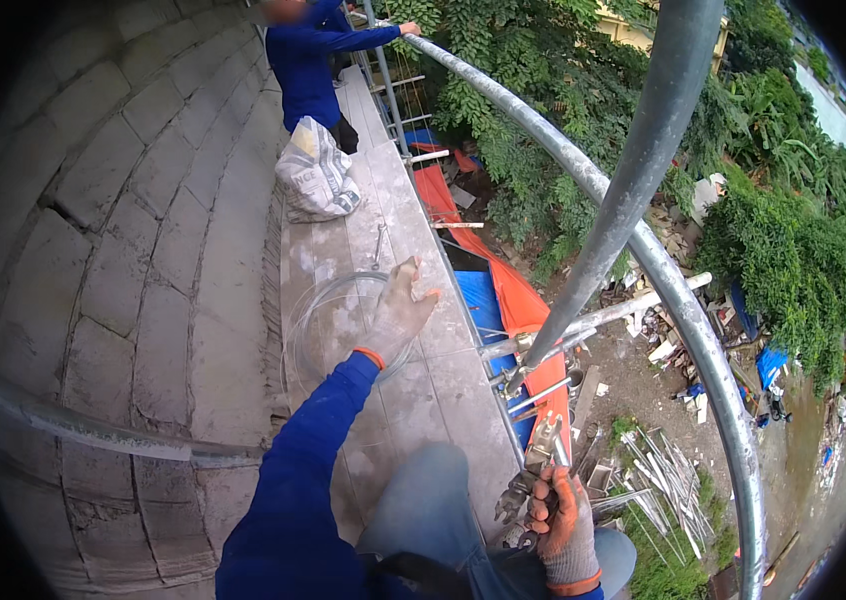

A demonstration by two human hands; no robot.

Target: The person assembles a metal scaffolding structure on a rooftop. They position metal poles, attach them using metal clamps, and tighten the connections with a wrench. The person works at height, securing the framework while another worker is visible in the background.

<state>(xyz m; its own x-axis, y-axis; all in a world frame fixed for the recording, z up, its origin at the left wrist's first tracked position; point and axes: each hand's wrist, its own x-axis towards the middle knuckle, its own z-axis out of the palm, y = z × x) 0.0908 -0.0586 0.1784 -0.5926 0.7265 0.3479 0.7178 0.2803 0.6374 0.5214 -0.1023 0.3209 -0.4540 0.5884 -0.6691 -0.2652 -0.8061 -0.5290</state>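
Observation:
My left hand [401, 312], in a grey work glove with orange parts, reaches forward over the walkway, its fingers apart and nothing visible in them. Below it a loose coil of thin wire [295, 330] lies on the boards, partly hidden by the hand and sleeve. A metal wrench [379, 246] rests just beyond the coil. By my knee, at the platform's outer edge, my right hand [569, 530] is closed on a metal scaffold clamp [515, 492]. The glove covers part of the clamp.
A block wall [158, 270] borders the walkway [408, 400] on the left. A white sack [317, 178] stands ahead, near a person in blue [308, 75] touching the curved rail [583, 175]. An upright pole [633, 190] rises at the right. Orange sheeting [513, 290] hangs beside the drop.

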